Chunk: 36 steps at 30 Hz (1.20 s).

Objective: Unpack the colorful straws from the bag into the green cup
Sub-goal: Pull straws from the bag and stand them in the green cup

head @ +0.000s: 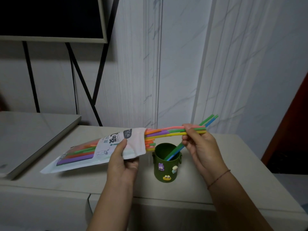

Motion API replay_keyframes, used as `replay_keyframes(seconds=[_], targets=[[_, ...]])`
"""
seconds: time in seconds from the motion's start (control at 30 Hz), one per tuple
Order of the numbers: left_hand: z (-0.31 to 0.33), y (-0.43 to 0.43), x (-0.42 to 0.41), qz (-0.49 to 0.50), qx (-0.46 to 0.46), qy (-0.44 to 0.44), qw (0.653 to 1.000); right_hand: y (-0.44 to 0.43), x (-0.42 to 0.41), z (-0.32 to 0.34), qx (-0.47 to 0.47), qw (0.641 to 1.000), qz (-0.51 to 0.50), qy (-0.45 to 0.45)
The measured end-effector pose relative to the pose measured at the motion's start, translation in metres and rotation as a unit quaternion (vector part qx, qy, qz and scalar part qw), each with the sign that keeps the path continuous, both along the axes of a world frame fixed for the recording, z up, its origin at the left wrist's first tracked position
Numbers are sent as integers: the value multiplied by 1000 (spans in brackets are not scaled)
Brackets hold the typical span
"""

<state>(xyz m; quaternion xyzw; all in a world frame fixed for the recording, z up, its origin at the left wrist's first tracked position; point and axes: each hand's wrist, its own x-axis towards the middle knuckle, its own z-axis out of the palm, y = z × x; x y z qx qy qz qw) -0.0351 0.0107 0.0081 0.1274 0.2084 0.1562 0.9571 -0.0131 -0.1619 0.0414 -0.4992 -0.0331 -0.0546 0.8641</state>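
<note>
At frame centre the left hand (124, 157) pinches the floppy bag (93, 150) near its mouth while the right hand (198, 144) grips a few straws (168, 132), light, probably bendy, best held mid-length, above the green cup (165, 165) on the surface (208, 185).

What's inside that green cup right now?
Two straws, one green and one blue, lean in the cup. Its wall hides their lower ends and the bottom.
</note>
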Motion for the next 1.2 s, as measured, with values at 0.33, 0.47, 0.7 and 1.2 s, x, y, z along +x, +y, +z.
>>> replay_keyframes(seconds=[0.33, 0.47, 0.7, 1.2], targets=[[-2, 4, 2, 6, 4, 23, 1000, -7, -2, 1, -25, 999, -9, -28], [-3, 5, 3, 2, -4, 26, 1000, -3, -3, 0, -63, 997, -15, -33], [-3, 8, 4, 0, 5, 24, 1000, -10, -3, 1, -110, 991, -63, -48], [-7, 34, 5, 36, -1, 49, 998, -41, 8, 5, -32, 991, -114, -58]])
